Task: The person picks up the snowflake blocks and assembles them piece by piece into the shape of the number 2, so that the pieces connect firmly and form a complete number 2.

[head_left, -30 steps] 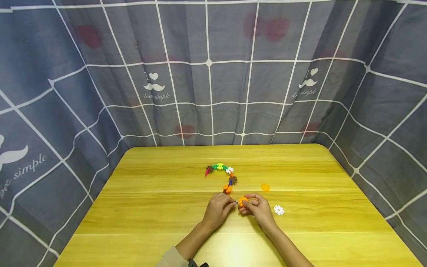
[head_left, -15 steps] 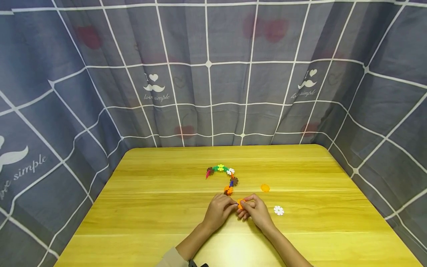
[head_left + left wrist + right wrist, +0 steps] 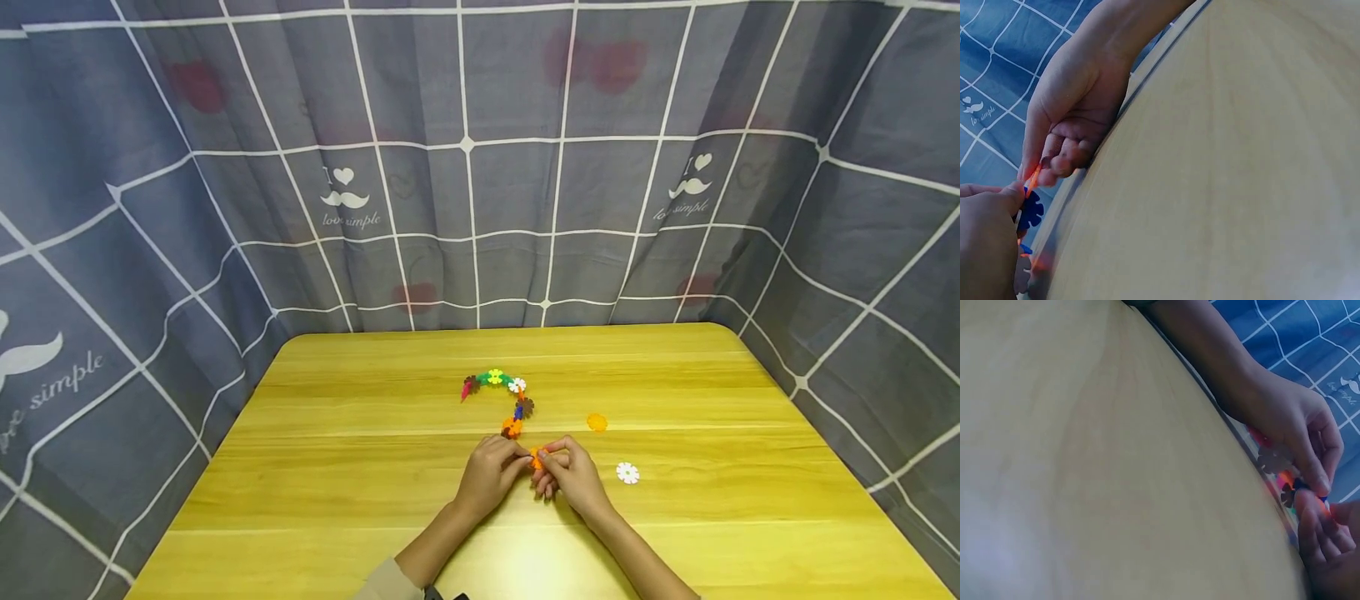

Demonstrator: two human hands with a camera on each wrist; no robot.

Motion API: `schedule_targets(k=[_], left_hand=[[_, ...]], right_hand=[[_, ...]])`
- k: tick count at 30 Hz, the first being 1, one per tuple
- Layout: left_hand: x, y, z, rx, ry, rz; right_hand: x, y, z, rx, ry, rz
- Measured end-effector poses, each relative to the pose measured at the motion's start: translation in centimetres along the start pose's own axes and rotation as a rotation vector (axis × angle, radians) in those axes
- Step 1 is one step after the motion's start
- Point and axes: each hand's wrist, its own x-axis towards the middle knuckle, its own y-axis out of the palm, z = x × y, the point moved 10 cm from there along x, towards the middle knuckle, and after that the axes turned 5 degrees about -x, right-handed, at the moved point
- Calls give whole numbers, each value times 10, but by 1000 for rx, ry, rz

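Over the table's near middle, my left hand [image 3: 487, 477] pinches a dark blue notched snowflake disc [image 3: 1032, 210] at the end of a chain of linked discs. Facing it, my right hand [image 3: 579, 479] pinches an orange snowflake disc [image 3: 537, 457] by thumb and index finger, its edge against the blue one. How deep the slots meet, I cannot tell. In the head view the chain [image 3: 496, 377] curves away behind my left hand in brown, orange, blue, white, green, yellow and pink. My left fingers hide its near end there.
To the right of my hands lie a loose white snowflake disc [image 3: 627, 473] and, farther back, a yellow-orange disc [image 3: 597, 422]. The wooden table [image 3: 337, 467] has a checked grey-blue curtain [image 3: 420, 192] behind it and at both sides.
My right hand has brought the orange disc leftward until it meets the blue disc. My left hand and the chain have barely moved.
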Motion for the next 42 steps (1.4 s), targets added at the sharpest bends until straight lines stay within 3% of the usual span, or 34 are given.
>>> schedule_targets(k=[4,9,11,13,17,21,25,29,33,37,42], left_hand=[[-1,1,1,88,27,50],[0,-4,-4,218,106,34],[1,-5,-6,258,124,27],[1,-3,-9,299,137,49],[1,8,-11,378,137,145],[0,14,-8,402,113,198],[-1,14,-6,378,112,198],[-2,12,-5,337,110,177],[-2,10,-5,306,116,151],[-3,7,-4,288,111,129],[-2,4,-3,274,102,101]], right_hand=[[-2,-17,11,-235,-98,-89],[-4,-61,34,-588,-335,-389],[-3,-76,38,-715,-378,-485],[1,-86,36,-816,-370,-509],[11,-94,25,-923,-316,-435],[15,-95,21,-867,-297,-403],[14,-90,22,-708,-322,-370],[8,-66,25,-475,-391,-214],[3,-40,27,-297,-386,-64],[-1,-23,30,-234,-340,12],[-9,-15,47,-227,-325,37]])
